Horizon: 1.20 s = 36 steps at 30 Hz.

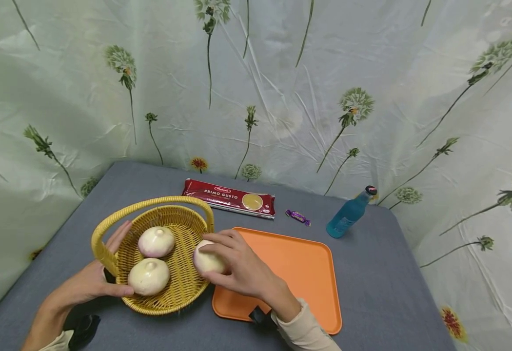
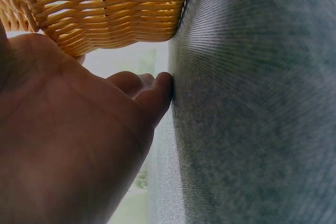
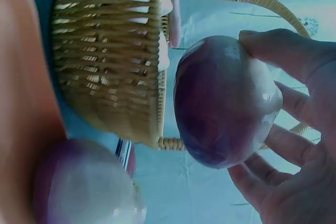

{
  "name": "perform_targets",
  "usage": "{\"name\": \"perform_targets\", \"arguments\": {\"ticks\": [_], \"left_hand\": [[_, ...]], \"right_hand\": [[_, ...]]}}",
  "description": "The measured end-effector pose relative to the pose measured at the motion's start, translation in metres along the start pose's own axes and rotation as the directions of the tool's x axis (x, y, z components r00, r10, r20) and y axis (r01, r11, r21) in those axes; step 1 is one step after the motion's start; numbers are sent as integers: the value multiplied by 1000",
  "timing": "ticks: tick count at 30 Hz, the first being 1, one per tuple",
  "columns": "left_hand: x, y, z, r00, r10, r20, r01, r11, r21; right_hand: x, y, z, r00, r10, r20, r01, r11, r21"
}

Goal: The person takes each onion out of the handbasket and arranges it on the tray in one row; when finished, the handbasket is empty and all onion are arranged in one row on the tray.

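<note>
A pale round onion (image 1: 207,261) is gripped by the right hand (image 1: 238,265) at the right rim of the yellow woven wicker basket (image 1: 181,287).

The basket's left side is touched by the left hand (image 1: 91,280), fingers straight; two more onions lie inside, beside the orange plastic tray (image 1: 300,268).

Two bare hands, cream sleeves, black wrist straps

The right hand (image 1: 243,268) comes out of a cream long sleeve (image 1: 302,331) with a ribbed cuff; a black strap (image 1: 262,318) sits at that wrist. The left hand (image 1: 91,280) shows a strip of the same cream cloth at the frame's edge, and a black mount (image 1: 82,330) hangs below its forearm. No rings or gloves show.
</note>
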State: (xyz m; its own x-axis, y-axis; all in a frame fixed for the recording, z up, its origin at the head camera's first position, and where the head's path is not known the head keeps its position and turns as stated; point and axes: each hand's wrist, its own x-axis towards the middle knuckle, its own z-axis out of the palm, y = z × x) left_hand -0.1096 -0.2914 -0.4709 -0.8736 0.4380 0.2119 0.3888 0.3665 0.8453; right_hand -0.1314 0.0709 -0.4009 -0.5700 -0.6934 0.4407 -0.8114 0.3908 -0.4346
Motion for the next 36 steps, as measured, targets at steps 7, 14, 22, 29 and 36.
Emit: {"name": "perform_targets", "arguments": {"ticks": [7, 14, 22, 29, 36], "left_hand": [[0, 1, 0, 1000, 4, 2, -4, 1000, -3], [0, 2, 1, 1000, 2, 2, -2, 1000, 1], [1, 3, 1, 1000, -7, 1, 7, 1000, -5], [0, 3, 1, 1000, 4, 2, -4, 1000, 2], [1, 2, 2, 1000, -1, -3, 1, 1000, -6]], "right_hand": [[-12, 7, -8, 999, 43, 4, -43, 999, 3], [-19, 12, -14, 997, 80, -1, -80, 997, 4], [-25, 19, -20, 994, 108, -11, -108, 994, -9], [-32, 26, -24, 990, 139, -16, -139, 990, -6], [-39, 30, -28, 985, 169, -34, -170, 985, -11]]}}
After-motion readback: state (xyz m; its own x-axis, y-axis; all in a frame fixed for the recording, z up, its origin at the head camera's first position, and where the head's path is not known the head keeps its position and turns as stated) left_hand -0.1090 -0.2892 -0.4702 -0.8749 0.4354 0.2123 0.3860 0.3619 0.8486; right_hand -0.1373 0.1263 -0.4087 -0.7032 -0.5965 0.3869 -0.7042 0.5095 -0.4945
